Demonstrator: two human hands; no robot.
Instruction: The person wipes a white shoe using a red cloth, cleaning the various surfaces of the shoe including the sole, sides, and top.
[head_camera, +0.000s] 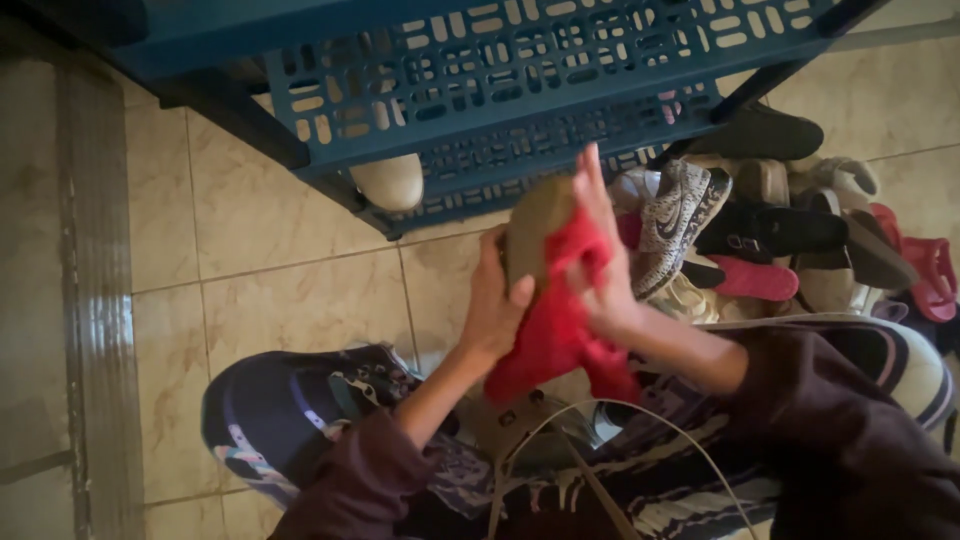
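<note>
My left hand (493, 305) grips a tan shoe (533, 225) from below, holding it up in front of me, sole side toward the camera. My right hand (602, 255) presses a red cloth (556, 320) flat against the shoe, fingers stretched upward. The cloth hangs down between both wrists. Both arms wear dark maroon sleeves, and my patterned purple trousers fill the lower part of the view.
A blue plastic slatted shoe rack (500, 70) stands just ahead, with a pale shoe (388, 180) under its lower shelf. A pile of shoes and sandals (770, 235) lies on the beige tiled floor (270, 260) to the right. A thin strap (590, 420) loops over my lap.
</note>
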